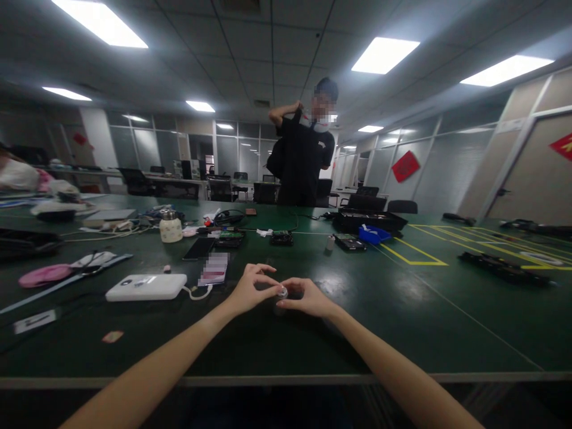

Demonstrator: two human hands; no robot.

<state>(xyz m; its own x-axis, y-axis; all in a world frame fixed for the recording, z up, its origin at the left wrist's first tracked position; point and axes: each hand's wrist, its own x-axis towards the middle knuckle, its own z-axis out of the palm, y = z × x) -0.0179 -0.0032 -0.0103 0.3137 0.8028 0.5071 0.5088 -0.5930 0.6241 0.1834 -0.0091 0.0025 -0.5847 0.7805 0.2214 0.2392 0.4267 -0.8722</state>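
Note:
At the middle near side of the table, my right hand (310, 298) curls its thumb and forefinger around a small pale metallic cylinder (283, 294). The cylinder is upright, and the fingers partly cover it. My left hand (254, 290) comes in from the other side with its thumb tip against the cylinder's top, its other fingers stretched out and apart from the thumb. A similar small cylinder (330, 242) stands farther back, beside a dark circuit-board part (350, 242).
A white power bank (146, 287) with a short cable lies left, near a phone (199, 248). Behind stand a cream bottle (170, 229), a blue tray (374, 235) and a black case (370, 220). A dark strip (504, 268) lies right. A person (304, 155) stands across the table.

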